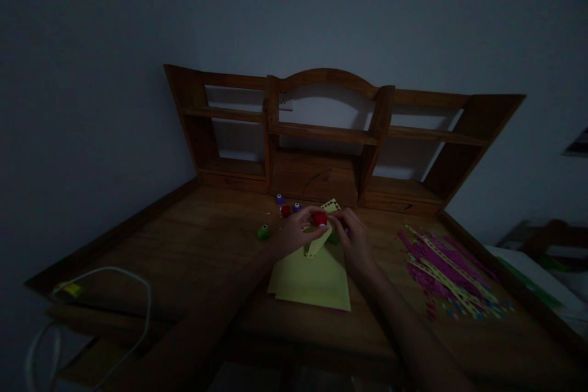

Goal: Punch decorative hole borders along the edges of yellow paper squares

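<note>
My left hand (294,235) is closed around a small red craft punch (320,218), thumb below and fingers above. A narrow yellow paper strip (316,247) with a row of punched holes runs by the punch. My right hand (353,240) pinches close to the punch, its fingertips at the strip; the exact contact is dim. Beneath both hands lie yellow paper sheets (312,283). A green punch (334,237) is partly hidden under my right hand. Left of my hands are another green punch (263,232), a red punch (285,211) and two purple punches (280,198).
On the right of the wooden desk (197,239) lies a pile of pink and yellow punched strips (441,263) with scattered paper bits (478,309). A wooden shelf unit (321,135) stands along the back. A white cable (147,306) loops over the left front edge.
</note>
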